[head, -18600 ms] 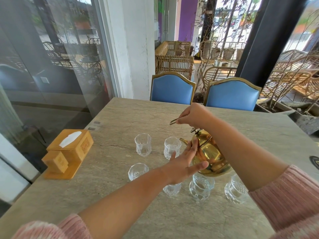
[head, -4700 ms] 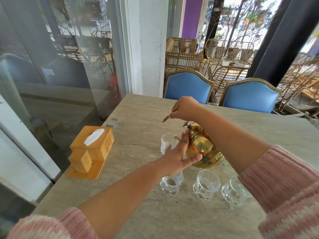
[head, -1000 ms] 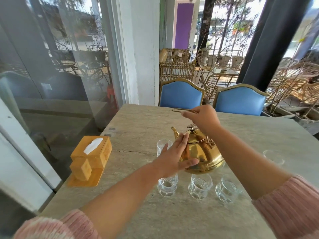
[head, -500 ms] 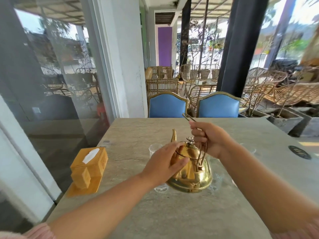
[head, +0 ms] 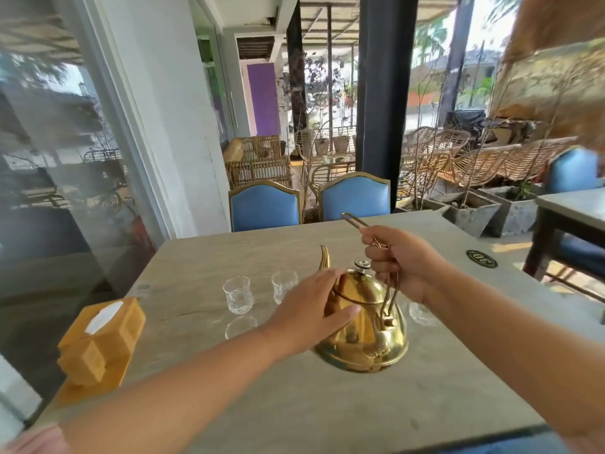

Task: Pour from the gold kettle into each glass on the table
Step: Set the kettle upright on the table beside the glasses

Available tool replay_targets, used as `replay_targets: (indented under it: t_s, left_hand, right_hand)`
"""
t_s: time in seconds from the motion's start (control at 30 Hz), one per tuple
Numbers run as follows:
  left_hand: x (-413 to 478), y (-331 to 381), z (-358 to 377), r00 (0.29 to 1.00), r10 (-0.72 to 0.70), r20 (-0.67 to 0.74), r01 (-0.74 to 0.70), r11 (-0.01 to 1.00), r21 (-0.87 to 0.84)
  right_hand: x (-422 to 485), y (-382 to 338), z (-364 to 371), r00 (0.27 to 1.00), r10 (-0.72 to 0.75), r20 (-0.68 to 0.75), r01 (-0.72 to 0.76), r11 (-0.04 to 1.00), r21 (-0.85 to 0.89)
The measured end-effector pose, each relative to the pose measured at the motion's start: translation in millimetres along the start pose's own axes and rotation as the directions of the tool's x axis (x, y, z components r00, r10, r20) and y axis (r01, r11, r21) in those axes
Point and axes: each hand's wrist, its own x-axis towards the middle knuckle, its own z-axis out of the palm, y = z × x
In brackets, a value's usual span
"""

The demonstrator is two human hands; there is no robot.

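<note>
- The table is grey stone, bare along its near edge.
- The kettle stands upright near the middle, spout pointing away; whether its base rests on the table or hangs just above it is hard to tell.
- The left hand lies flat against the kettle's left side, fingers spread, thumb across the front, gripping nothing.
- The right hand is curled closed around the wire handle above the lid knob.
- At the left edge sits a wooden tissue box.
- Beyond the left hand stand two glasses, with another nearer, and one right of the kettle.
- Two blue chairs face the far edge.
</note>
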Motion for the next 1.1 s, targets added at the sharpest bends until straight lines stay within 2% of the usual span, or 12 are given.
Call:
replay_targets:
  t_s: [0.17,0.4,0.53,0.8,1.1]
  left_hand:
    - [38.5,47.8,47.8,1.0,-0.021,0.003,0.021,1.0,0.017]
    - [82.4,115.8,118.7,0.996,-0.092,0.01,0.093,0.994,-0.059]
    - [95.3,142.9,149.0,0.988,-0.139,0.066,0.146,0.982,-0.122]
    - [123.1,161.2,185.2,0.958,-0.124,0.26,0.145,0.987,-0.064]
    - [165.8,183.0,233.9,0.945,-0.108,0.309,0.137,0.988,-0.073]
  right_hand:
    - [-6.4,-6.4,-70.8,1.0,0.021,0.007,-0.02,0.996,-0.087]
    - [-15.3,-10.5,-163.1,0.998,0.01,-0.057,-0.02,0.985,-0.174]
    - [-17.6,-6.5,-202.6,0.998,0.008,-0.064,-0.02,0.981,-0.195]
    - [-16.6,7.1,-256.4,0.985,0.055,-0.164,-0.079,0.986,-0.144]
    - [-5.3,15.9,-313.2,0.964,0.045,-0.261,-0.083,0.987,-0.138]
